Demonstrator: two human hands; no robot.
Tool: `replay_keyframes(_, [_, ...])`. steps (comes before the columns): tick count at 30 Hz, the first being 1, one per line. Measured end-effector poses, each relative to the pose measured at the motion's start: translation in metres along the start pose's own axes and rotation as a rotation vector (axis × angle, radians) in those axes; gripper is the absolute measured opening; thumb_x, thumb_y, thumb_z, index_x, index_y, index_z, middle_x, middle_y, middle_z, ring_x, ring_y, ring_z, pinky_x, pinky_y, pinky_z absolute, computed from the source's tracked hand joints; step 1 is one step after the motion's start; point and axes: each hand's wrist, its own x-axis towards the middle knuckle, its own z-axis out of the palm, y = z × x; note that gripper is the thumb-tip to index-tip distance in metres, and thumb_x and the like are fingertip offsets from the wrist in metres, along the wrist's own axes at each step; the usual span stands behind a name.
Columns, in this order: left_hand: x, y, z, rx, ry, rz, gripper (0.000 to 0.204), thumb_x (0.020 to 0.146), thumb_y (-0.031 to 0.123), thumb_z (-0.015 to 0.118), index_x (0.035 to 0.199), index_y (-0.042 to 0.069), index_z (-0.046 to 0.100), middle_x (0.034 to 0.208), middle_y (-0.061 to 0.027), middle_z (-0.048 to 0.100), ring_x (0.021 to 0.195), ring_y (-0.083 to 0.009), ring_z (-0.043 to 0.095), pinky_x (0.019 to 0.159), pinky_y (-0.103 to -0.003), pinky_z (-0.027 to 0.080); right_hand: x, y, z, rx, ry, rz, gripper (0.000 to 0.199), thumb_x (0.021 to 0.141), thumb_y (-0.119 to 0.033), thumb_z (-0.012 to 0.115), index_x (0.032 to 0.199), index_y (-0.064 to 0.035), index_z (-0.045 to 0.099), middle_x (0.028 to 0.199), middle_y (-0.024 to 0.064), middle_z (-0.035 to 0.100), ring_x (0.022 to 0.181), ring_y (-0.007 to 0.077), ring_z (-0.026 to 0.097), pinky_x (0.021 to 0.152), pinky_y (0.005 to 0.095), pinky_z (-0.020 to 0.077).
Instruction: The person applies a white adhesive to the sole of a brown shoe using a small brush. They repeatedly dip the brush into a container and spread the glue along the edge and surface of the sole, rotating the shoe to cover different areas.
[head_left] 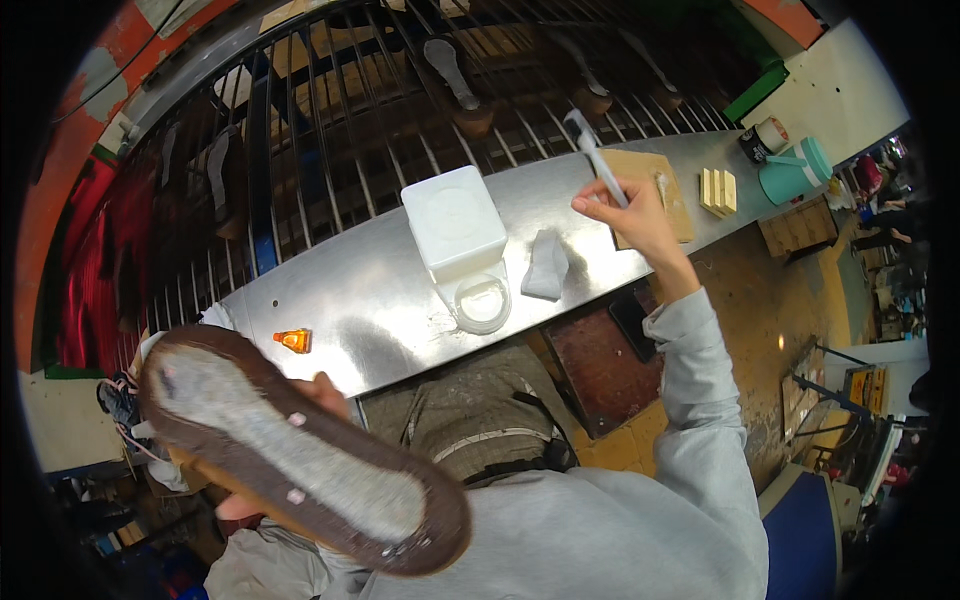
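Note:
My left hand (322,393) grips a brown shoe (240,470) from beneath, at the lower left. The shoe's underside faces up, with a long grey strip down its middle and small pale pink bits at the strip's edges. Most of this hand is hidden by the shoe. Raised over the metal bench, my right hand (642,222) is closed round the white handle of a small dark-bristled brush (597,163); the brush touches nothing. Between the hands stands a white plastic dispenser (456,215) with a round cup (480,302) of whitish liquid at its front.
On the metal bench (365,345) lie a crumpled grey piece (545,266), a small orange bottle (293,341), cardboard (668,180) and wooden blocks (717,193). A teal mug (790,177) and a dark can (757,145) stand at the right end. Behind, a barred rack (340,130) carries several shoes.

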Motion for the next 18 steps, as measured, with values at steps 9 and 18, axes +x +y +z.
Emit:
replay_keyframes(9, [0.038, 0.056, -0.006, 0.142, -0.044, -0.26, 0.127, 0.07, 0.061, 0.084, 0.159, 0.015, 0.007, 0.143, -0.0176, 0.04, 0.11, -0.0317, 0.057, 0.092, -0.044, 0.052, -0.006, 0.075, 0.059, -0.261, 0.147, 0.019, 0.033, 0.074, -0.029, 0.089, 0.086, -0.0006, 0.077, 0.065, 0.002, 0.062, 0.06, 0.0102, 0.054, 0.056, 0.0285, 0.0439])
replay_keyframes(18, [0.028, 0.06, -0.012, 0.184, -0.048, -0.191, 0.115, 0.075, 0.064, 0.08, 0.157, 0.012, 0.019, 0.138, -0.0211, 0.037, 0.094, -0.0273, 0.054, 0.075, -0.04, 0.052, 0.032, -0.002, 0.024, 0.14, 0.297, -0.345, 0.016, 0.086, -0.016, 0.081, 0.095, -0.0052, 0.075, 0.076, -0.0052, 0.057, 0.072, 0.0038, 0.051, 0.061, 0.0209, 0.0382])
